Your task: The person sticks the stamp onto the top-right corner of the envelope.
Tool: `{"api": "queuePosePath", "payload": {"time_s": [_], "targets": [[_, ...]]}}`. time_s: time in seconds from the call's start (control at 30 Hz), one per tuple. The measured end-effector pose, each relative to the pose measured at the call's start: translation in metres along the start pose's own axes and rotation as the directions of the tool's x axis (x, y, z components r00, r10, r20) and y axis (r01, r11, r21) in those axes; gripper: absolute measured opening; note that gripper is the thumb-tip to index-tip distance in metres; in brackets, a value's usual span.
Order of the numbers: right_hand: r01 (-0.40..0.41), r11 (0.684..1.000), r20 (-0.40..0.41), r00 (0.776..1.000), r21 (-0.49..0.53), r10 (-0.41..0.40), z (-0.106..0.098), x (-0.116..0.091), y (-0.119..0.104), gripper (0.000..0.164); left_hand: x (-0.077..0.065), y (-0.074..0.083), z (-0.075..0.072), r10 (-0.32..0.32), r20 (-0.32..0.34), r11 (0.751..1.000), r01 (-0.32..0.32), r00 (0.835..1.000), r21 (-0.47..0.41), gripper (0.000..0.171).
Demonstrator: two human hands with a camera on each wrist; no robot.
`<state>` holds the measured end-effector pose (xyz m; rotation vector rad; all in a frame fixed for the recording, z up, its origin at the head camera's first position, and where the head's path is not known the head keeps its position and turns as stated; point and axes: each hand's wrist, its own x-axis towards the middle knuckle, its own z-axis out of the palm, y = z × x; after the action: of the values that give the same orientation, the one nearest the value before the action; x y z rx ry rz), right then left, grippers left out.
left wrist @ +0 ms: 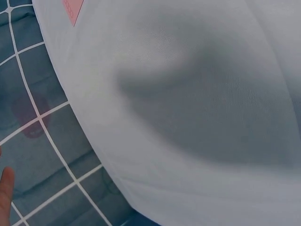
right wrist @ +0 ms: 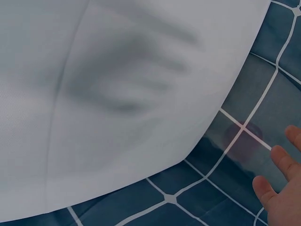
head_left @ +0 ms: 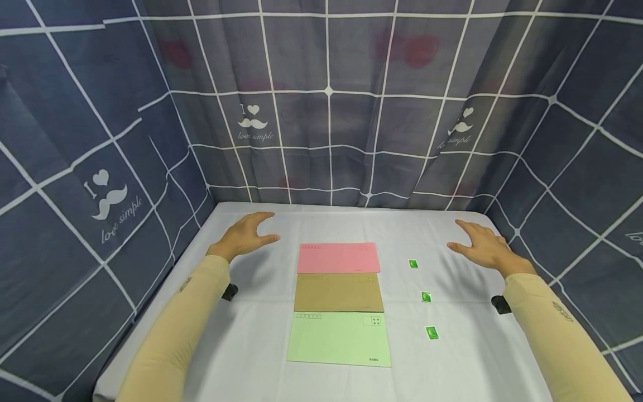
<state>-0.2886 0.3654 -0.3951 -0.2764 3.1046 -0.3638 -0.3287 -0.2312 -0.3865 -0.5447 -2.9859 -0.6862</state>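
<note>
My left hand (head_left: 245, 237) hovers over the table's far left part, thumb and fingers spread apart with nothing between them. Opposite it, over the right part, my right hand (head_left: 486, 247) is held the same way, empty. Between them a pink envelope (head_left: 339, 258), a brown envelope (head_left: 339, 293) and a light green envelope (head_left: 339, 340) lie flat in a column, edges meeting. To their right are small green stamps: a far stamp (head_left: 413, 263), a middle stamp (head_left: 426, 297) and a near stamp (head_left: 432, 333). In the left wrist view, a corner of the pink envelope (left wrist: 74, 10) shows.
A white cloth (head_left: 261, 346) covers the table. Dark blue curtains with white grid lines hang behind (head_left: 301, 117) and along both sides. Each wrist carries a small black device, seen at the left cuff (head_left: 230, 292) and the right cuff (head_left: 500, 304).
</note>
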Motion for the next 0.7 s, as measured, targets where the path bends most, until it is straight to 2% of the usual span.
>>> {"api": "queuePosePath", "payload": {"time_s": [0.43,0.7], "targets": [[-0.019,0.999,-0.015,1.0,0.041,0.02,0.01,-0.005,0.003,0.086,0.0,0.0,0.004,-0.002,0.006,0.999,0.001,1.0,0.035,0.081],[-0.018,0.997,-0.01,1.0,0.074,0.019,0.008,-0.004,0.003,0.087,-0.002,0.005,0.007,0.018,0.01,1.0,-0.018,1.0,0.007,0.081]]}}
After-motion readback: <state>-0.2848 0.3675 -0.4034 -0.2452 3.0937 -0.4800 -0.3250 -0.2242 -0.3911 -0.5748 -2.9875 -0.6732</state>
